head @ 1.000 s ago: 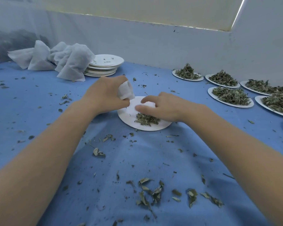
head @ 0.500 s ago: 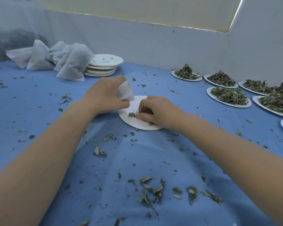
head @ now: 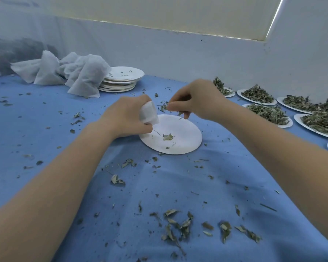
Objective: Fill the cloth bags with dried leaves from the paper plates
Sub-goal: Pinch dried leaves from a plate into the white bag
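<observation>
My left hand grips a small white cloth bag above the left edge of a white paper plate. Only a few dried leaf bits lie on that plate. My right hand is raised over the plate's far side and pinches a bunch of dried leaves right beside the bag's top. Whether the bag's mouth is open I cannot tell.
Several plates heaped with dried leaves line the right side near the wall. A stack of used paper plates and a pile of white cloth bags sit at the back left. Loose leaves litter the blue cloth.
My right hand gathered the leaves off the plate, then lifted them up toward the bag. The plate now shows almost bare. My left hand stayed in place with the bag.
</observation>
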### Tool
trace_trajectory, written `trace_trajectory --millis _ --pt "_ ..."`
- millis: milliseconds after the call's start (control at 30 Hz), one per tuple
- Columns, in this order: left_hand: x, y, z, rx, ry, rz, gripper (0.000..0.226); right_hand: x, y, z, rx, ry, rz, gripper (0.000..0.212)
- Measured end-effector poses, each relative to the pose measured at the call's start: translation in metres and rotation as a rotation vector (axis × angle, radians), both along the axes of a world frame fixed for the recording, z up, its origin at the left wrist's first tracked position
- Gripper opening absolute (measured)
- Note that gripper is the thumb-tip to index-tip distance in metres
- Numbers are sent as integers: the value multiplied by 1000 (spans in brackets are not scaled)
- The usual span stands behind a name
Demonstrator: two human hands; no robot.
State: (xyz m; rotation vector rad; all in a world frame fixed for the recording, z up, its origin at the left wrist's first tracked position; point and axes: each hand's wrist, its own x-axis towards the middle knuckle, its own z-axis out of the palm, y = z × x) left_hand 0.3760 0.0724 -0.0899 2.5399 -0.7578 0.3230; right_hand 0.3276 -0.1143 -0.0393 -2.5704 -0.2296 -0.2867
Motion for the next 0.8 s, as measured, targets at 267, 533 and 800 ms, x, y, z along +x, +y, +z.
trace_trajectory --millis 267,533,800 --pt "-5 -12 -1 -60 -37 -26 30 5 30 4 -293 -44 123 15" --pt "-1 -14 -3 -359 69 -18 39 12 30 10 7 104 106 26" --pt "2 -11 -2 -345 132 -39 29 20 21 29 373 537 276 35"
